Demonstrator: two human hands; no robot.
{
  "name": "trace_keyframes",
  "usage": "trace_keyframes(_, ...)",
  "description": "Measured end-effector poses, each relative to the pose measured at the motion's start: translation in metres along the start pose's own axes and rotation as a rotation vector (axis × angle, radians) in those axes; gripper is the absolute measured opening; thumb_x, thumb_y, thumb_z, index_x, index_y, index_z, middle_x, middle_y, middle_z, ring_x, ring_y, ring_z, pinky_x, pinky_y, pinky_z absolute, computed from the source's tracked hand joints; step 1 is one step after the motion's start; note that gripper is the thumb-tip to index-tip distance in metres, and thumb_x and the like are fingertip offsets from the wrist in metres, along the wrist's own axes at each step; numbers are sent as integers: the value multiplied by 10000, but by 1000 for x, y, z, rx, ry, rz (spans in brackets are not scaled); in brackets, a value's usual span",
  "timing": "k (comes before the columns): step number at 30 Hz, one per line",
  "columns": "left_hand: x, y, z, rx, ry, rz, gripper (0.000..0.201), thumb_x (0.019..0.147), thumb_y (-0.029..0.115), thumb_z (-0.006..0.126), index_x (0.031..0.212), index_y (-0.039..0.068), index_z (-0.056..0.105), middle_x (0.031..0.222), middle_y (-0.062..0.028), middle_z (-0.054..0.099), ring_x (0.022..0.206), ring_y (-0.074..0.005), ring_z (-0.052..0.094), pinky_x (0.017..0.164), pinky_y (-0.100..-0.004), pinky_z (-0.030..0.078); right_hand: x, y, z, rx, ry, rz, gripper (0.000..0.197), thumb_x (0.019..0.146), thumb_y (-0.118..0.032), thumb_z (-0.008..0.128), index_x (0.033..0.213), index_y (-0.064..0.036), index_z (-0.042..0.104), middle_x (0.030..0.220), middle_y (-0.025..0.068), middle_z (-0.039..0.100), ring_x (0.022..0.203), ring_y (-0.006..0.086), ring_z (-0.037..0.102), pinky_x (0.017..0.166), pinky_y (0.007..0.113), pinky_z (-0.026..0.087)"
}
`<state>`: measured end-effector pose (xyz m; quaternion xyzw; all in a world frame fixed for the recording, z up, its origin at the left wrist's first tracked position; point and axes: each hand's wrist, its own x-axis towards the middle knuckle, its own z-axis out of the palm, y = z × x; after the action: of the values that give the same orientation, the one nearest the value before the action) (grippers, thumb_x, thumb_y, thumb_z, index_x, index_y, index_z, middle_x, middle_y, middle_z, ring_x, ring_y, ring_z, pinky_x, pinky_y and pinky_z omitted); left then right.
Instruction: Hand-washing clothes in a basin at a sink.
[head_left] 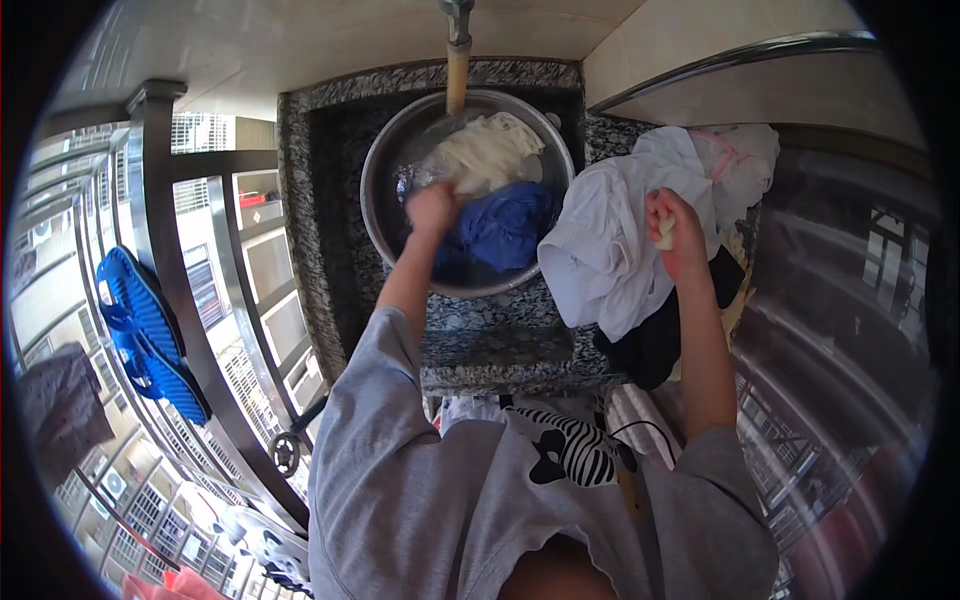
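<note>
A round metal basin [371, 190] of water stands in the stone sink, with a cream cloth [492, 150] and a blue cloth [508, 225] lying wet in it. My left hand [433, 207] reaches into the basin at the left edge of these cloths; it looks closed, but its fingertips are hidden at the water. Raised over a heap of white clothes [610, 235] to the right of the basin is my right hand [677, 230]. Its fingers are wrapped round a small pale yellow piece of soap [665, 233].
A tap with a tan hose [457, 75] points down at the basin's far rim. Black clothing [645, 345] lies under the white heap, on the speckled stone counter [490, 345]. Blue slippers [150, 335] hang on the metal railing [165, 200] at left.
</note>
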<state>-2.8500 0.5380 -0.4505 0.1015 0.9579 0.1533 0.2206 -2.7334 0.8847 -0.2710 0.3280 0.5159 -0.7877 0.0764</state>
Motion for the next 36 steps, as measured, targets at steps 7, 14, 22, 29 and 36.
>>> trace_keyframes(7, 11, -23, -40, 677, -282, 115, 301, 840, 293, 612, 1091, 137, 674, 1131, -155, 659, 1120, -350, 606, 780, -429, 552, -34, -2, 20, 229, 85, -11, 298, 940, -246, 528, 701, -150, 377, 798, -7, 469, 632, 76, 415, 524, 224, 325)
trace_keyframes(14, 10, -10, -23, 215, 224, 399, 476, 825, 245, 646, 1289, 190, 554, 1013, -109, 629, 1037, -343, 613, 759, -476, 532, -49, 1, 54, 248, 59, -4, 307, 934, -261, 543, 695, -153, 383, 819, 0, 486, 658, 82, 425, 530, 219, 339)
trace_keyframes(22, -15, -11, -111, -128, -128, 101, 345, 902, 410, 588, 1028, 127, 739, 912, -200, 701, 863, -377, 672, 774, -481, 520, -57, 10, 39, 421, -57, 90, 303, 926, -273, 572, 694, -145, 425, 834, 4, 517, 669, 83, 463, 521, 219, 359)
trace_keyframes(29, -106, 107, -283, -777, -143, 207, 367, 950, 266, 625, 1070, -76, 683, 860, -79, 709, 786, -90, 642, 713, -239, 506, -56, 21, 68, 523, -16, 366, 178, 907, -260, 599, 850, -91, 600, 820, 10, 571, 662, 103, 538, 508, 210, 434)
trace_keyframes(36, -168, 216, -338, -1104, 71, 372, 283, 917, 185, 674, 1066, -56, 693, 885, -97, 713, 763, -109, 651, 701, -224, 509, 11, 33, 109, 362, -336, 392, 237, 938, -275, 562, 1044, -75, 633, 750, -20, 558, 647, 75, 570, 463, 211, 425)
